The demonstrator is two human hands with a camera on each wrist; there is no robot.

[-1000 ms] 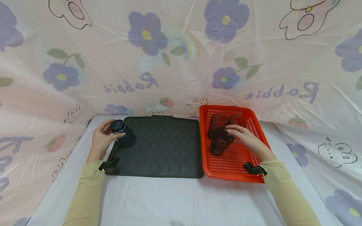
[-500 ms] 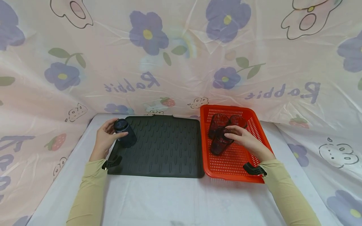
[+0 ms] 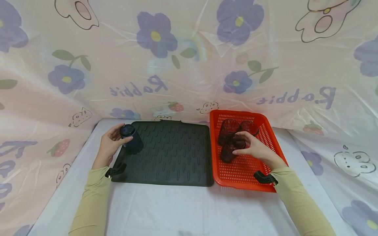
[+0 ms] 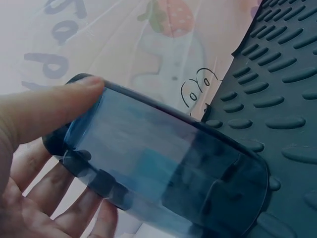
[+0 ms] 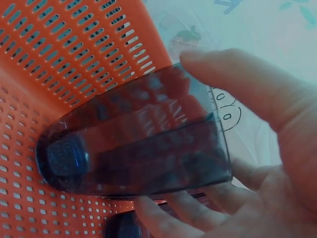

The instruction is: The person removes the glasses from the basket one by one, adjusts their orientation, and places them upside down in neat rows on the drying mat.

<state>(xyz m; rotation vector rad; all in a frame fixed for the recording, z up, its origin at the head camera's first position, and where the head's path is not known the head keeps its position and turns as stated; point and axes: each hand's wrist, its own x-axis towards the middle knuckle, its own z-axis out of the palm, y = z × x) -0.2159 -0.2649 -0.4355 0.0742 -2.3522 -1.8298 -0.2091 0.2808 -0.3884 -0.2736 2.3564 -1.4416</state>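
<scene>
1. Red perforated plastic basket (image 3: 239, 172) sits on the white-covered counter (image 3: 162, 209), just beside a black rectangular mat with raised ridges (image 3: 174, 154).
2. At the basket's far end stand two dark transparent tumblers (image 3: 227, 127); a third dark, clear-walled tumbler (image 3: 226, 154) leans in front of them, partly hiding the left one.
3. The right hand (image 3: 257, 149) pinches that leaning tumbler near its rim, thumb on one side and fingers on the other, within the basket walls.
4. A blue see-through tumbler (image 3: 134, 142) tilts over the mat's left side; whether its base touches is unclear. The left hand (image 3: 110, 144) grips it near the upper end between thumb and fingers.
5. Black straps (image 3: 116, 170) circle both wrists, below yellow-green sleeves (image 3: 94, 196).
6. Close behind mat and basket rises a pale pink sheet (image 3: 189, 78) with purple flowers, strawberries and outlined rabbits.
7. "Rabbit" reads mirror-reversed twice on it in purple letters (image 3: 296, 96); other lettering at the left is cut off.
</scene>
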